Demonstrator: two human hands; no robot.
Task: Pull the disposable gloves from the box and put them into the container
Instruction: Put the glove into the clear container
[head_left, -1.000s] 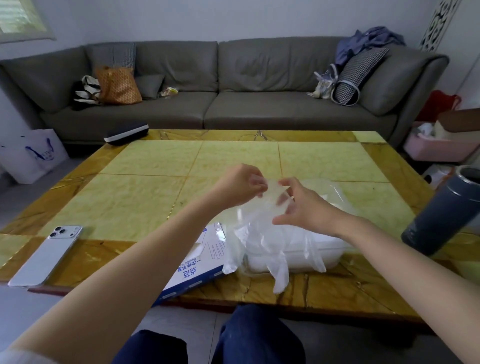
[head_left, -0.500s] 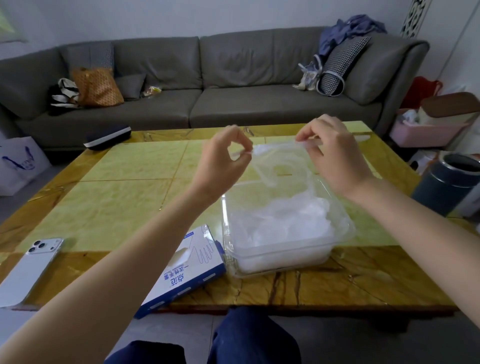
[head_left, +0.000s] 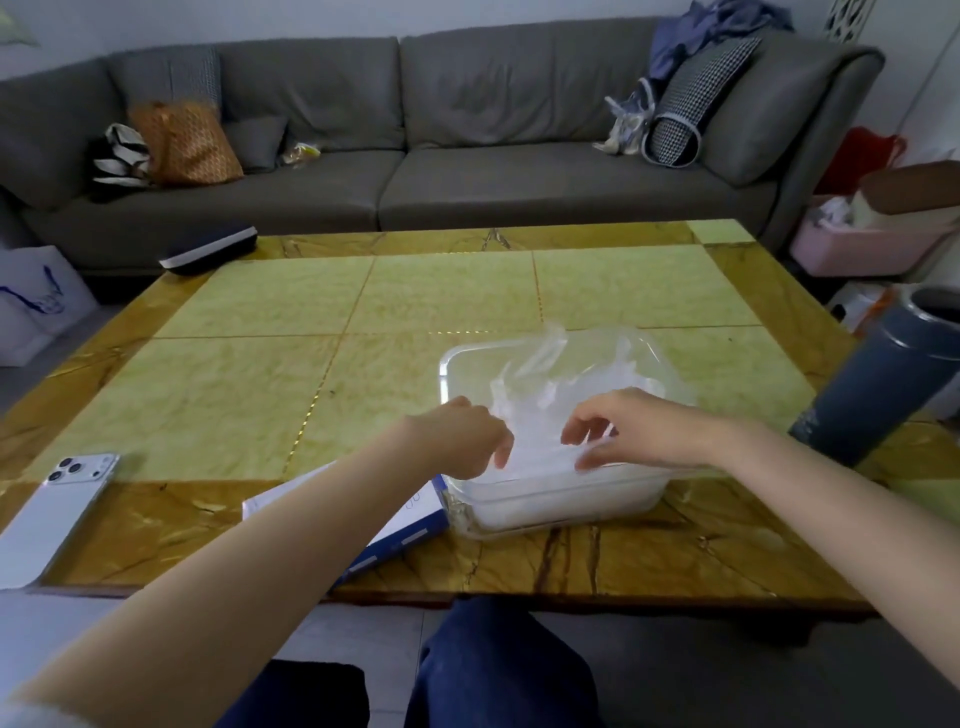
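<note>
Your left hand (head_left: 462, 436) is down at the near left corner of the clear rectangular plastic container (head_left: 561, 506). Its fingers are curled downward, with the tips against the filmy pile inside. I can't tell whether they are pinching the film or only pressing on it. Your right hand (head_left: 641, 431) is over the near edge of the container, thumb and fingers curled toward each other with a fold of film between them. It looks like a loose pinch, not a firm grip.

Directly under and between both hands lie the thin, clear disposable plastic gloves (head_left: 558, 387). They are heaped in the container, with a few loose ends standing above the far rim. The latest glove looks to be inside already and only needs tucking down and letting go.

The flat blue and white cardboard box (head_left: 415, 512) sits just beside the container on its left, touching or nearly touching it. Your left forearm hides most of it, so how many gloves remain inside cannot be seen. Judging by the full pile, you are well into the task. What remains is to let go, reach left to the box and pull the next glove.

Both sit near the front edge of the yellow-green marble table (head_left: 363, 374).
</note>
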